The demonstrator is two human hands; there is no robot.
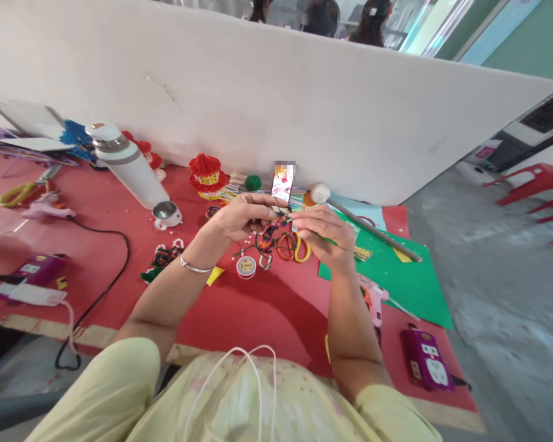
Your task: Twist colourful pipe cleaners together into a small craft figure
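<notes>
My left hand [246, 216] pinches a multicoloured strip of yarn work [271, 232], dark with orange and purple, that hangs below its fingertips. Close against it, my right hand [325, 233] is closed round a thin crochet hook [328, 240] with a green handle; its tip is at the yarn, and the fingers hide most of it. Under the hands lie scissors [301, 250] with red and yellow handles. A small round tub [246, 267] sits nearer to me. Behind the hands, a phone [282, 183] with a lit screen leans by the white partition.
A white flask [131, 169] and its cup [166, 215] stand left on the red table. Red-trimmed craft [208, 177] and green yarn ball [253, 183] are behind. Right are a stick [373, 228], green sheet [417, 288], pink glue gun [374, 299] and purple power strip [427, 359].
</notes>
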